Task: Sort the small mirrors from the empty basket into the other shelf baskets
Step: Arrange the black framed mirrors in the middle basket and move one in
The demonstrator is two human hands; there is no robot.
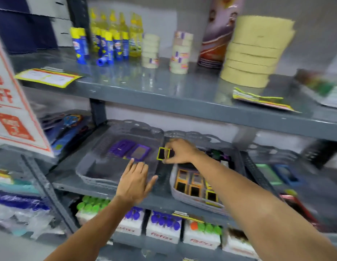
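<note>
My right hand [180, 150] pinches a small yellow-framed mirror [162, 153] above the gap between two grey baskets on the middle shelf. The left grey basket [92, 178] holds two purple-framed mirrors [131, 149] at its back. My left hand [135, 180] hovers open over that basket's front right part, fingers spread, fingertips near the purple mirrors. The middle grey basket [182, 199] holds several orange-framed and yellow-framed mirrors [195, 184]. A third basket [252, 162] at the right holds green and blue framed mirrors [277, 175].
The grey metal shelf above [182, 98] carries glue bottles, tape rolls and a stack of sponges. Below are boxes of bottles with purple and green caps [164, 226]. A white and orange sale sign [11, 113] hangs at the left. The picture is blurred.
</note>
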